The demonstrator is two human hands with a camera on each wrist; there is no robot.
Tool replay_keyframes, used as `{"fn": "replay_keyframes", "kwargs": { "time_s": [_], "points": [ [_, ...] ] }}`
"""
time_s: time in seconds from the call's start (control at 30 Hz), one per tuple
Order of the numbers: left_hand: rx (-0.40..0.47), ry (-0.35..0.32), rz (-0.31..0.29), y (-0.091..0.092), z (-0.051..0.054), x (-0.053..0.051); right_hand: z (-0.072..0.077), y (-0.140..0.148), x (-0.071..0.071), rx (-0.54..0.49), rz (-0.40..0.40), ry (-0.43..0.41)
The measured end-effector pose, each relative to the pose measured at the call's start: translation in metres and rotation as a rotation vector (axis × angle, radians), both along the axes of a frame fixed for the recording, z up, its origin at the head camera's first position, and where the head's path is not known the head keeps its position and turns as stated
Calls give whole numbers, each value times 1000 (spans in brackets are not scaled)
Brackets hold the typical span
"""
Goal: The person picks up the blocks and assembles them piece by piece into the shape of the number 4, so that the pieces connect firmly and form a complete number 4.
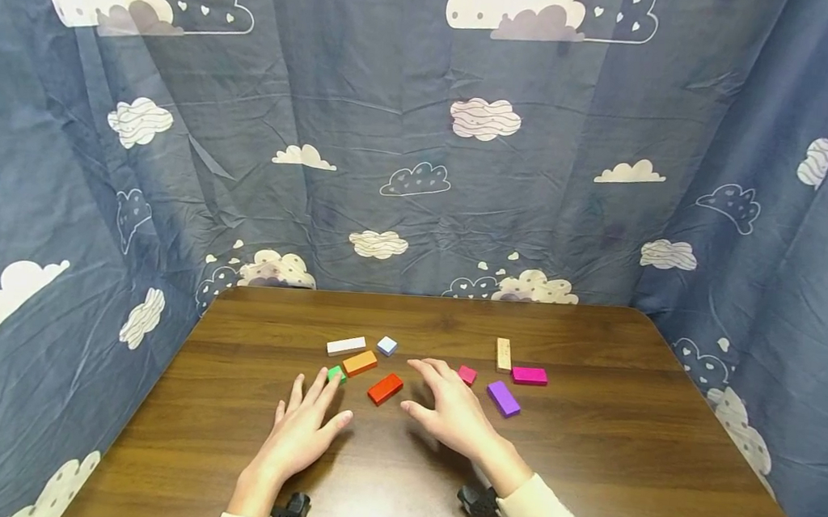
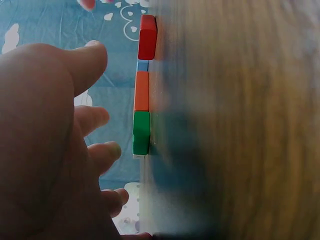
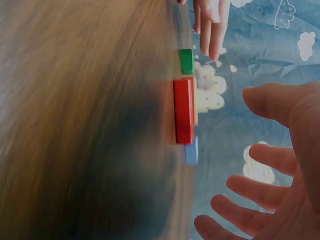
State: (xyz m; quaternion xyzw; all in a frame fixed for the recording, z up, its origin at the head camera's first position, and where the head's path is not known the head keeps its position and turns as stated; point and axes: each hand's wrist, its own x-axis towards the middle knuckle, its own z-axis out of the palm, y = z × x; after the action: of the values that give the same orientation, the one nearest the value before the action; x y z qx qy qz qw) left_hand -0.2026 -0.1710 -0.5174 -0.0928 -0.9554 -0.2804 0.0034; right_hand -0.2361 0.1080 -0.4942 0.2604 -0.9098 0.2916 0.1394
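My left hand [image 1: 298, 436] hovers over the table with its fingers spread, the fingertips near a small green block [image 1: 336, 374] that they partly cover in the head view. An orange block [image 1: 360, 363] lies just beyond the green one. My right hand [image 1: 456, 412] is also above the table, fingers loosely extended and holding nothing. Between the two hands lies a red block [image 1: 385, 388], seen too in the right wrist view, where the red block [image 3: 183, 111] stands apart from the fingers. Partly hidden behind the right hand is a small crimson block [image 1: 466, 375].
Farther back lie a white block [image 1: 345, 346] and a small light blue block [image 1: 387, 346]. To the right are a purple block [image 1: 503, 399], a magenta block [image 1: 530, 375] and a beige wooden block [image 1: 504, 355]. A cloud-print curtain [image 1: 416, 226] surrounds the brown table [image 1: 624, 470].
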Motion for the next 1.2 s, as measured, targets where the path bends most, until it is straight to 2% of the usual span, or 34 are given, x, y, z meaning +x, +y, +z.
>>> {"fn": "replay_keyframes", "kwargs": {
  "time_s": [0.27,0.43,0.77,0.97,1.2],
  "points": [
    [15,-5,-2,-1,1,-1,-5,-23,-13,-7,12,-100],
    [4,-1,-10,-2,-2,-2,-10,-33,-19,30,16,-151],
    [-18,-19,-35,0,-8,-7,-14,-45,-26,148,-35,-130],
    [-38,-16,-21,2,-10,-8,-17,-52,-28,145,-34,-106],
    [-40,-1,-24,4,-6,-9,-16,-55,-28,144,-39,-92]
  ]
}}
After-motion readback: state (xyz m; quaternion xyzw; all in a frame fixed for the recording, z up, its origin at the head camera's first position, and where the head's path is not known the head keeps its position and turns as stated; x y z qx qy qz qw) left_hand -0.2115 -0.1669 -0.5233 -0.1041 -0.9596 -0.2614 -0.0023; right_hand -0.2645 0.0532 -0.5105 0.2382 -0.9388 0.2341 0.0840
